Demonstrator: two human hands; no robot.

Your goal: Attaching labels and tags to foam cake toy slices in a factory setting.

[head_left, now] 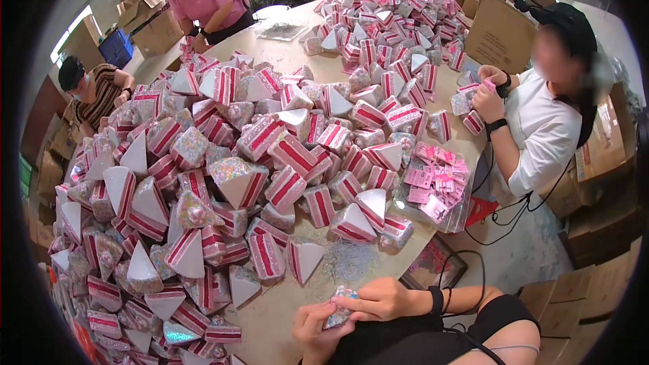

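Close to the table's front edge, both my hands are closed on one toy cake slice (340, 307), a small wedge with a speckled, multicoloured surface. My left hand (316, 330) wraps it from the left and below. From the right, my right hand (380, 299) presses fingers on its top, and a dark band circles that wrist. My fingers cover much of the slice. Just beyond lies a tangle of thin clear strings (350, 260) on the table. Around it are more cake slices (305, 260), pink and white with a red middle stripe and white sides.
A huge heap of slices (257, 142) covers the table's left and middle, with another pile (385, 20) at the far end. Right of centre sits a clear tray (399, 204) of pink tags (436, 179). Several people work around the table. Cardboard boxes (503, 30) and cables (520, 209) stand or hang at right.
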